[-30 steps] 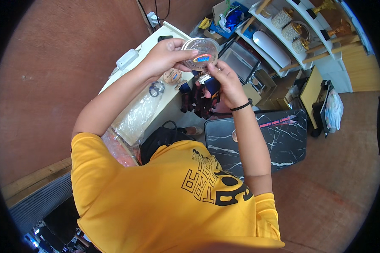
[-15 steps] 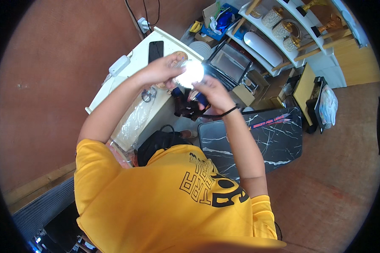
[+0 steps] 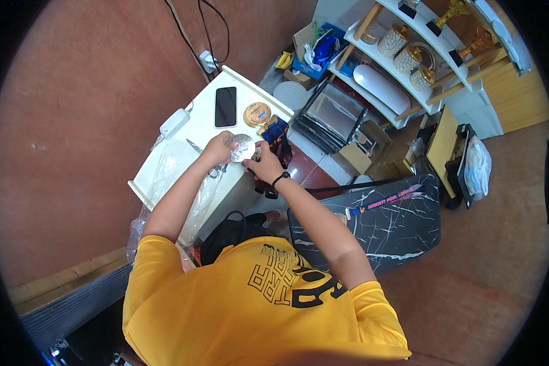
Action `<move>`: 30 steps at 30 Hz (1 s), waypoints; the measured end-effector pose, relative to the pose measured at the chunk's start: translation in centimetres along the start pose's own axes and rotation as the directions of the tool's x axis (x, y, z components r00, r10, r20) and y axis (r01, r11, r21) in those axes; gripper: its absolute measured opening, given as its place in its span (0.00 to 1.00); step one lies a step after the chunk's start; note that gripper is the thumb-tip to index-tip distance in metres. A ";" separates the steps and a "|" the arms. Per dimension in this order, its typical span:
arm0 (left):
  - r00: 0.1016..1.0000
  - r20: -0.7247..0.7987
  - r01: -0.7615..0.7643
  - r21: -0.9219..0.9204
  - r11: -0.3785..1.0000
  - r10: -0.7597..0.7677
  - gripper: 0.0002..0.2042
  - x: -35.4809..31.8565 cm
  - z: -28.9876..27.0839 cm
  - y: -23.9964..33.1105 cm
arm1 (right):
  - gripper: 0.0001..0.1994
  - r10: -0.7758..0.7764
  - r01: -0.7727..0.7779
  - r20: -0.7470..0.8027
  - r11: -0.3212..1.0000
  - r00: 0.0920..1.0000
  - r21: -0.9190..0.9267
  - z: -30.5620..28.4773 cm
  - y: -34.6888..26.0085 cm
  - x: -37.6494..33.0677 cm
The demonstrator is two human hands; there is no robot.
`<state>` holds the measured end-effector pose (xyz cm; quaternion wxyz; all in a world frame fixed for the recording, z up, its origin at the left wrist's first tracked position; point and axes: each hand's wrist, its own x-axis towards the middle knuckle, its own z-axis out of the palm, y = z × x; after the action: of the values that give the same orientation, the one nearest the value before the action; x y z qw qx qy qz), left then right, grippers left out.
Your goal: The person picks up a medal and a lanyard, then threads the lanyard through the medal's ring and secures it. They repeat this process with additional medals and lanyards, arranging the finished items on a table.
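A round silver medal (image 3: 243, 149) is held over the white tabletop, its face turned up. My left hand (image 3: 216, 150) grips its left edge, while the fingers of my right hand (image 3: 266, 165) close on its right edge. Just beyond lies a gold medal (image 3: 257, 114) with a dark blue ribbon (image 3: 276, 131) that hangs off the table's right edge. What look like scissors (image 3: 214, 171) lie partly under my left hand. A black-screened phone (image 3: 226, 107) rests on the table farther back.
Clear plastic wrap (image 3: 175, 168) covers the left part of the white table (image 3: 141, 183), beside a white adapter (image 3: 175, 124). To the right, a black marbled table (image 3: 402, 229) carries a printed lanyard (image 3: 384, 202). Stacked frames (image 3: 329, 116) and a white shelf (image 3: 381, 73) stand behind.
Both hands have come down and closer to my body with the silver medal. Its bright glare is gone, and the gold medal on the table now shows fully.
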<state>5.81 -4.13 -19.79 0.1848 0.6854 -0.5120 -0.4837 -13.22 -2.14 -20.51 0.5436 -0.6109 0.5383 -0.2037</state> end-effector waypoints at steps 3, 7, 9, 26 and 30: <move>0.997 -0.074 0.025 0.099 0.995 -0.018 0.11 0.6 0.4 -0.5 | 0.27 -0.084 0.065 -0.096 0.982 0.992 -0.180 0.5 -0.3 0.2; 0.974 -0.213 -0.008 0.304 0.953 0.076 0.12 0.8 0.8 -0.7 | 0.27 -0.028 0.004 -0.065 0.940 0.997 -0.341 0.5 -1.4 0.2; 0.961 -0.261 0.008 0.345 0.939 0.087 0.14 0.6 1.1 -0.6 | 0.27 -0.041 0.014 -0.068 0.930 0.997 -0.367 0.5 -1.7 0.0; 0.940 -0.296 -0.008 0.480 0.877 0.171 0.16 0.7 2.3 -0.6 | 0.18 -0.409 0.180 -0.477 0.873 0.778 -0.454 -2.4 9.0 -9.8; 0.923 -0.321 -0.022 0.507 0.861 0.213 0.18 0.2 2.3 -0.3 | 0.20 -0.084 -0.367 -0.734 0.824 0.674 -0.432 -5.5 15.5 -16.6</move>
<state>4.00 -3.57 -21.17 0.1253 0.7544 -0.6164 -0.1876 -30.15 12.64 -26.81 0.1022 -0.5618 0.7907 -0.2208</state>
